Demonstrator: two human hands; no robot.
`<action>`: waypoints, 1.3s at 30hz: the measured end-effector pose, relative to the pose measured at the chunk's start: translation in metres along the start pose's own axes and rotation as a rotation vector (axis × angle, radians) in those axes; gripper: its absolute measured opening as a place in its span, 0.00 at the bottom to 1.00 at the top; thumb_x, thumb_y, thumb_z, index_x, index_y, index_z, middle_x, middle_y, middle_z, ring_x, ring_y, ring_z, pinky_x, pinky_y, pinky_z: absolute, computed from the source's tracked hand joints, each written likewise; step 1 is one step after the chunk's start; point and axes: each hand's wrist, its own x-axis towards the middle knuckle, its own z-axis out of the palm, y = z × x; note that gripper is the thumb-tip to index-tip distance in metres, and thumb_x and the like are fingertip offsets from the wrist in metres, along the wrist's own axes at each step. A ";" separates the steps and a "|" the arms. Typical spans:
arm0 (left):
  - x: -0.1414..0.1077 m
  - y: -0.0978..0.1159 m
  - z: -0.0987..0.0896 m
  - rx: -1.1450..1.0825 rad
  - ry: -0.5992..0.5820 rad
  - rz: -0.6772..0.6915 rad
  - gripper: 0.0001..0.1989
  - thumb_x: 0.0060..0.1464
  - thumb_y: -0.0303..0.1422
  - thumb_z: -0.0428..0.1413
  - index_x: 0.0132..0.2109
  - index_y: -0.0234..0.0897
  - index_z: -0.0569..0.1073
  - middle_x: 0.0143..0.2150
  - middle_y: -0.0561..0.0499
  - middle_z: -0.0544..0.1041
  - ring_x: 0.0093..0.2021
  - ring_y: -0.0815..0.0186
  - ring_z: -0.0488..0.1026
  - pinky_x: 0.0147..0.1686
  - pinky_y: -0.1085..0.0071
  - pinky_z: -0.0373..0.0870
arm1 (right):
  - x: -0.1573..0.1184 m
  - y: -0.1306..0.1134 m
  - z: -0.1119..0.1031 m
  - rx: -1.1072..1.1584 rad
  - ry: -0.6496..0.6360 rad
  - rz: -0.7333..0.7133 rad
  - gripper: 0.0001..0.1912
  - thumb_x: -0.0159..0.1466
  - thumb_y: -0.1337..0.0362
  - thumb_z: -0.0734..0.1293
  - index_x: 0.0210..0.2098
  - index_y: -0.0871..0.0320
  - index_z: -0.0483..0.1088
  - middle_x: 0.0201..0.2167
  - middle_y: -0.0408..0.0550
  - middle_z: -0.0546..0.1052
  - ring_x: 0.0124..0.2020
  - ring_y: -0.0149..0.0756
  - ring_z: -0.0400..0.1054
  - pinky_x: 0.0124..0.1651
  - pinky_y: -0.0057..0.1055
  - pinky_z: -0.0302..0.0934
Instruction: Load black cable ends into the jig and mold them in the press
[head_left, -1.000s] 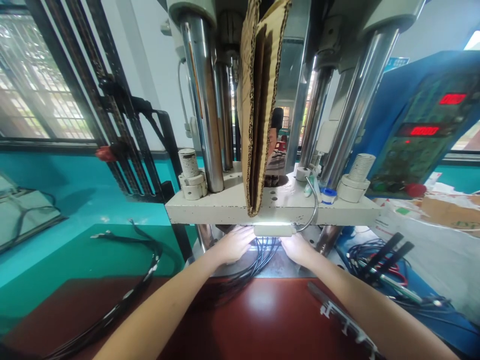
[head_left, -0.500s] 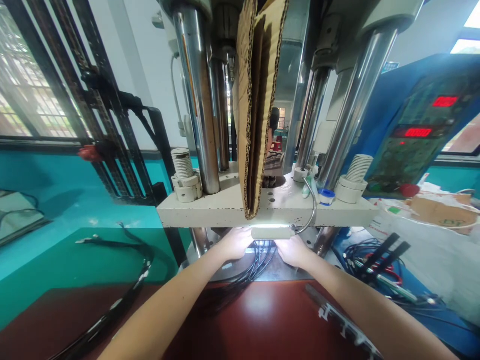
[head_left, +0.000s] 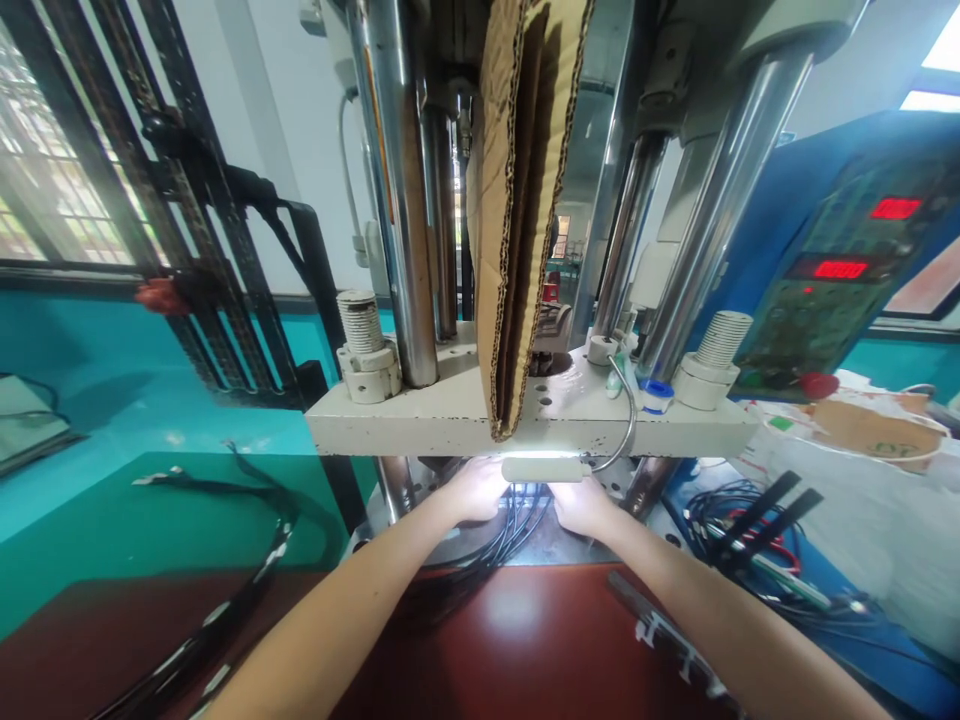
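My left hand (head_left: 480, 488) reaches under the pale press plate (head_left: 420, 432), left of a bundle of thin black cables (head_left: 517, 525). On the other side of the cables is my right hand (head_left: 581, 502), also under the plate. The fingers of both hands are hidden by the plate edge and a small lit lamp (head_left: 546, 469), so what they hold cannot be made out. The cables run from between the hands down over the metal base and onto the dark red tabletop (head_left: 517, 640).
Folded cardboard (head_left: 517, 220) stands on the plate between steel columns. Black cables with white tips (head_left: 262, 560) lie at left, a grey toothed strip (head_left: 667, 640) at right. Coiled cables (head_left: 724, 515) sit on a blue surface beside a control panel (head_left: 840, 270).
The view has shifted slightly. Both hands stay under the plate beside the cables, with almost no visible movement.
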 end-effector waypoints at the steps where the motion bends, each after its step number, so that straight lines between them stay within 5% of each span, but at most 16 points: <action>1: 0.000 0.000 0.001 0.014 0.010 0.001 0.20 0.42 0.22 0.48 0.45 0.36 0.69 0.46 0.43 0.72 0.45 0.56 0.68 0.43 0.63 0.66 | -0.001 -0.001 0.001 -0.003 0.005 0.006 0.21 0.53 0.75 0.58 0.45 0.65 0.68 0.47 0.59 0.70 0.49 0.45 0.61 0.53 0.38 0.53; 5: -0.002 0.000 0.004 0.060 0.041 -0.008 0.19 0.42 0.23 0.48 0.43 0.35 0.70 0.44 0.43 0.73 0.45 0.56 0.68 0.42 0.63 0.66 | 0.002 -0.002 0.004 -0.017 0.000 0.016 0.23 0.52 0.76 0.58 0.48 0.65 0.66 0.48 0.59 0.69 0.50 0.45 0.61 0.53 0.37 0.53; 11: 0.001 0.001 0.004 0.053 -0.020 -0.052 0.16 0.42 0.24 0.49 0.41 0.34 0.71 0.41 0.42 0.74 0.43 0.55 0.70 0.42 0.63 0.67 | 0.012 0.002 0.002 -0.036 -0.079 0.021 0.17 0.51 0.76 0.60 0.38 0.62 0.71 0.42 0.57 0.73 0.44 0.44 0.65 0.49 0.35 0.57; 15: 0.003 -0.001 0.006 0.070 -0.054 -0.076 0.20 0.43 0.24 0.49 0.46 0.36 0.70 0.44 0.44 0.73 0.45 0.56 0.70 0.42 0.65 0.67 | 0.010 0.001 -0.001 -0.038 -0.094 -0.003 0.22 0.48 0.75 0.62 0.44 0.63 0.69 0.44 0.58 0.72 0.44 0.46 0.65 0.48 0.36 0.57; 22: 0.004 -0.003 0.008 0.047 -0.039 -0.081 0.21 0.45 0.24 0.48 0.48 0.36 0.68 0.47 0.45 0.72 0.46 0.58 0.69 0.44 0.66 0.67 | 0.007 -0.001 0.004 -0.001 -0.080 -0.005 0.15 0.50 0.73 0.61 0.38 0.65 0.71 0.45 0.61 0.71 0.46 0.48 0.64 0.50 0.39 0.56; 32: 0.005 0.000 0.005 0.063 -0.004 -0.053 0.23 0.40 0.22 0.50 0.47 0.35 0.69 0.50 0.42 0.70 0.51 0.56 0.65 0.48 0.64 0.64 | -0.008 0.012 0.015 0.077 0.014 0.120 0.24 0.55 0.75 0.55 0.51 0.66 0.63 0.48 0.57 0.69 0.50 0.41 0.60 0.54 0.36 0.51; 39: 0.007 -0.003 0.008 0.042 -0.012 -0.061 0.20 0.40 0.23 0.50 0.44 0.36 0.70 0.46 0.44 0.72 0.48 0.58 0.68 0.45 0.66 0.66 | -0.011 0.011 0.015 0.062 -0.007 0.066 0.22 0.54 0.74 0.56 0.48 0.68 0.65 0.51 0.62 0.65 0.52 0.45 0.58 0.54 0.40 0.51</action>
